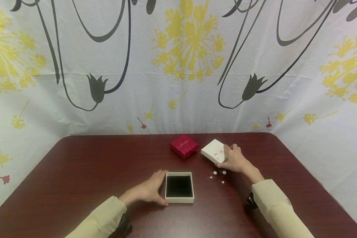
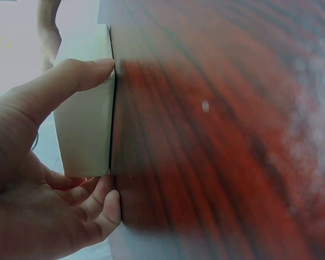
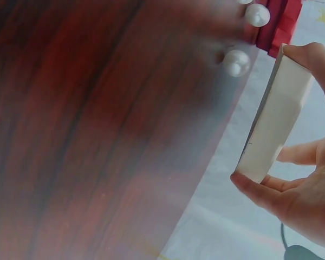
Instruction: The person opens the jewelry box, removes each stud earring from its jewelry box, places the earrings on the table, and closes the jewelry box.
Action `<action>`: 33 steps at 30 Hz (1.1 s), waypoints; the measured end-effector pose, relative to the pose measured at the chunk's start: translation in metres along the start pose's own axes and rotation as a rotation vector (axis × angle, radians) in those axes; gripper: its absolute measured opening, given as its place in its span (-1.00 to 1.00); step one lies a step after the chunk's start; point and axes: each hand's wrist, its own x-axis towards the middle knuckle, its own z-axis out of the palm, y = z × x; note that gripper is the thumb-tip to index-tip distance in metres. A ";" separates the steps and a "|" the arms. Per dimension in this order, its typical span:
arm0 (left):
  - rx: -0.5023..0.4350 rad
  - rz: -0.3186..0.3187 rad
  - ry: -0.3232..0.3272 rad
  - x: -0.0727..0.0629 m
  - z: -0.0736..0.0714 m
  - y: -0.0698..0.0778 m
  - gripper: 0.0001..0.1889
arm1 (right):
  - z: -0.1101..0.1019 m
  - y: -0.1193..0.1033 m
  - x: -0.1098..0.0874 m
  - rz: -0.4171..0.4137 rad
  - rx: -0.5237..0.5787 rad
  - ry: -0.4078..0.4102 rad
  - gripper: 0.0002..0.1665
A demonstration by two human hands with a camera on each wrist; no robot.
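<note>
My left hand (image 1: 150, 187) grips the left side of a square white box base (image 1: 179, 200), thumb at its front corner and fingers at its back corner. A black pad (image 1: 179, 186) lines the inside of this base. In the left wrist view the thumb (image 2: 86, 74) presses on the box wall (image 2: 84, 130). My right hand (image 1: 236, 160) holds a white box lid (image 1: 213, 149) with a printed design by opposite edges. The right wrist view shows the lid's side (image 3: 276, 119) between thumb and fingers, its edge lifted off the table.
Several pearl studs (image 1: 215, 173) with thin metal pins lie on the table between the base and the lid. Behind them stands a red jewelry box (image 1: 183, 146) with gold lettering. The dark wooden table (image 1: 107, 165) ends at a patterned white curtain (image 1: 172, 119).
</note>
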 end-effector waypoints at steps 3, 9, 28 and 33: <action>0.007 0.003 0.000 0.000 0.000 0.000 -0.02 | -0.002 -0.003 -0.003 -0.041 0.022 0.018 -0.07; 0.002 -0.004 -0.004 0.001 0.000 0.000 -0.01 | -0.004 -0.012 -0.007 -0.111 0.043 0.050 -0.05; 0.001 -0.013 -0.010 0.001 0.002 -0.005 0.00 | -0.013 -0.046 -0.016 -0.274 0.082 -0.026 -0.01; 0.002 -0.005 -0.006 0.001 0.002 -0.005 -0.01 | -0.014 -0.057 -0.020 -0.322 0.086 -0.069 -0.03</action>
